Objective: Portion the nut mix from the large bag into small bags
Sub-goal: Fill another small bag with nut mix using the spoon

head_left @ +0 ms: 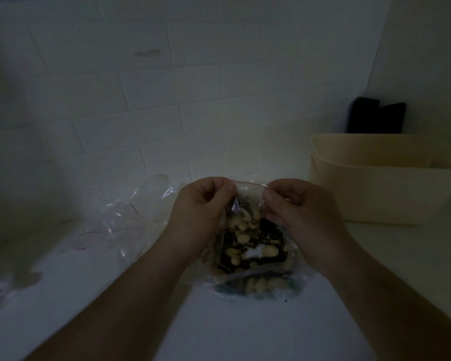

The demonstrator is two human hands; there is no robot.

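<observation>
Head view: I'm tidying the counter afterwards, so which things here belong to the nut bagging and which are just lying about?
Part of the job:
- small bag of nut mix, its red-lined top pinched by the left hand and right hand
- empty clear bags on the counter at the left

Lying about:
- beige bin
- black object behind it

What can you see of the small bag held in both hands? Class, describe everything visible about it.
The small bag is clear, thin plastic with a red zip strip along its top edge. It holds pale nuts and dark striped seeds. It hangs upright, its lower part over a larger bag of nut mix on the white counter. The left hand and right hand each pinch a top corner, stretching the strip between them. Dim light hides whether it is sealed.
</observation>
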